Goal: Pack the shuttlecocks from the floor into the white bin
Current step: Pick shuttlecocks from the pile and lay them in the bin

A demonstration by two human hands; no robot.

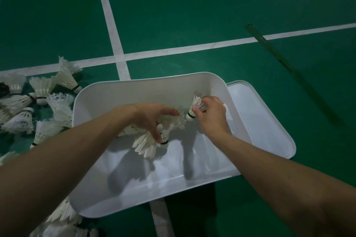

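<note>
In the white bin (134,90), the left hand (152,117) grips a half-hidden shuttlecock cluster (146,145) while the right hand (212,118) pinches one shuttlecock (193,109), its feathers partly covered.

**White on green**

The court floor (192,15) is deep green, crossed by white lines (113,31). The white bin (134,90) is unpatterned inside and out, and the lid (269,121) at its right wall is the same white. The shuttlecocks (23,119) piled on the floor have off-white feathers, white cork tips and a thin black band, as has the shuttlecock (193,110) above the bin. A dark green strip (269,48) crosses one line.
</note>
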